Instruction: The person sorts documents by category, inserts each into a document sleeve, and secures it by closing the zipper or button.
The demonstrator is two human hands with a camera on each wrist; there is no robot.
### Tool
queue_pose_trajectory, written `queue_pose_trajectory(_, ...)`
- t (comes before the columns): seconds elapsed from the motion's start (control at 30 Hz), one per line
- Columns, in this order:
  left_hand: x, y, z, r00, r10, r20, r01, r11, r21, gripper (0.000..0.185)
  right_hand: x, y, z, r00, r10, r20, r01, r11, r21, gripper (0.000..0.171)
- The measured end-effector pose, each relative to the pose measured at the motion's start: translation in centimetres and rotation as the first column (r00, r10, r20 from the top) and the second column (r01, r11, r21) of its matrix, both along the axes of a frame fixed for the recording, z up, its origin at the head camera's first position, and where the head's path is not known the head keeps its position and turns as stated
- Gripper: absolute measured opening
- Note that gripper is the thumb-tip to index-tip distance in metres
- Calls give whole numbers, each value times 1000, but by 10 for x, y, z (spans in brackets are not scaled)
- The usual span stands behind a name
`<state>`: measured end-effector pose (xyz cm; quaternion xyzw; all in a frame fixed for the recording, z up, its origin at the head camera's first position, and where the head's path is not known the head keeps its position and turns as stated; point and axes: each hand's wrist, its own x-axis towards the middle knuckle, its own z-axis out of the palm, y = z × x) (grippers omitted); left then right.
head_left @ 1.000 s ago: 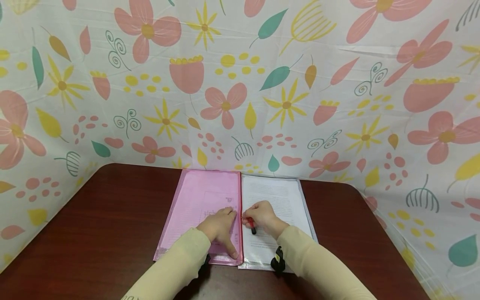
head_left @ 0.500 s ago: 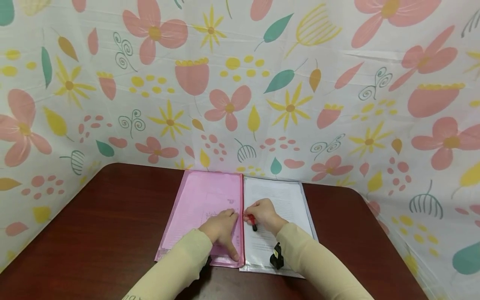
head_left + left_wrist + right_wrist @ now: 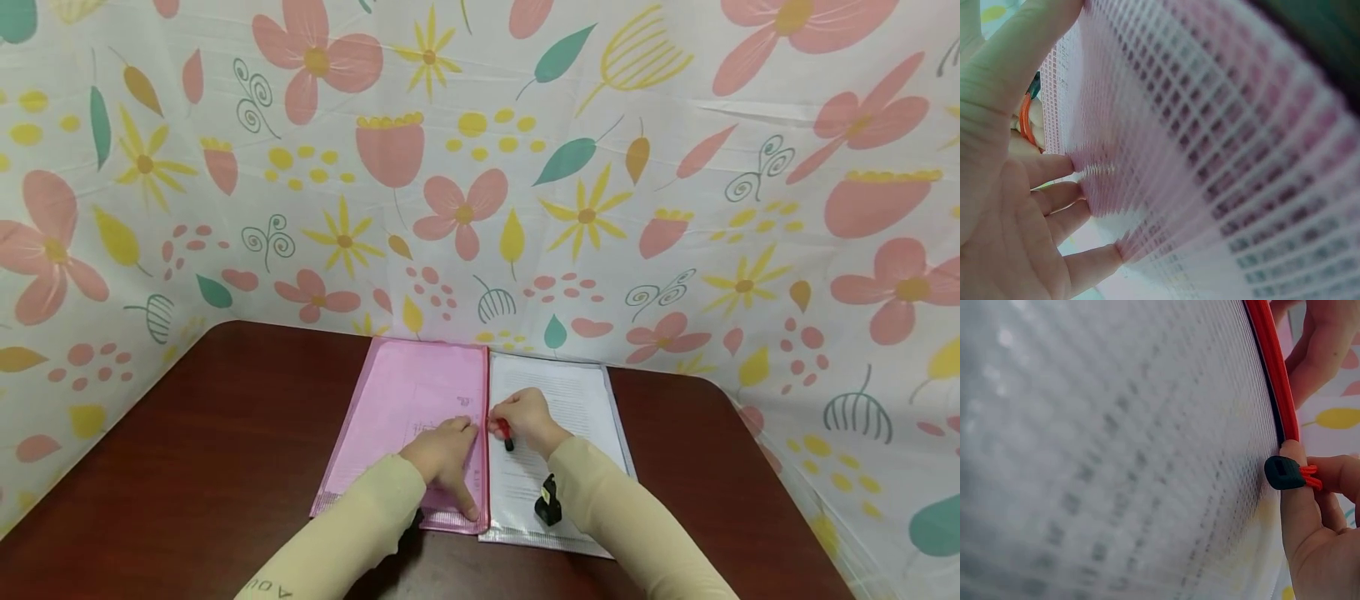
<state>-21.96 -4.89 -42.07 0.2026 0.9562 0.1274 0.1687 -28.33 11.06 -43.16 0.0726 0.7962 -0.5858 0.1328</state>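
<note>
A pink mesh zipper pouch [image 3: 408, 417] is laid flat on the dark brown desk [image 3: 187, 467], toward the far edge and roughly midway between the left and right edges. A grey-white mesh pouch [image 3: 570, 400] with printed sheets inside is placed directly beside it on the right, the two touching along a red zipper strip [image 3: 487, 467] that runs from the far edge toward the near one.

The left hand [image 3: 442, 454] is pressed onto the pink mesh zipper pouch next to the red zipper strip; its fingers [image 3: 1054, 197] are seen spread and fairly straight against the mesh in the left wrist view, nothing being gripped. The thumb is stretched toward the near end of the pouch.

The right hand [image 3: 525, 417] is rested over the grey-white mesh pouch, just right of the zipper strip. A zipper pull [image 3: 1285, 473], black with a red cord, is pinched between its thumb and forefinger, as is shown in the right wrist view, where the pull lies at the red strip's edge. In the head view the pull appears as a small red and black piece [image 3: 507, 435] below the knuckles.

A black wrist-worn device [image 3: 548, 502] is seen at the right cuff. Cream sleeves [image 3: 352, 533] cover both forearms. A flowered cloth backdrop [image 3: 480, 167] is hung behind and around the desk.
</note>
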Motion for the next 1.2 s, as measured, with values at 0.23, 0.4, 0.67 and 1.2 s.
queue_pose_trajectory(0.23, 0, 1, 1, 1000, 0, -4, 0, 1000, -14, 134, -6, 1, -1, 1000, -3, -11, 3, 1000, 11, 10)
queue_pose_trajectory(0.4, 0, 0, -1, 1000, -9, -8, 9, 1000, -22, 135, -12, 0, -2, 1000, -12, -20, 13, 999, 43, 10)
queue_pose_trajectory(0.67, 1, 0, 0, 1000, -7, -9, 7, 1000, -9, 135, -24, -1, 0, 999, -40, -2, 40, 999, 17, 10)
queue_pose_trajectory(1.2, -1, 1, -6, 1000, 0, -30, 0, 1000, -7, 136, -51, -1, 0, 997, -74, 17, 73, 997, 32, 10)
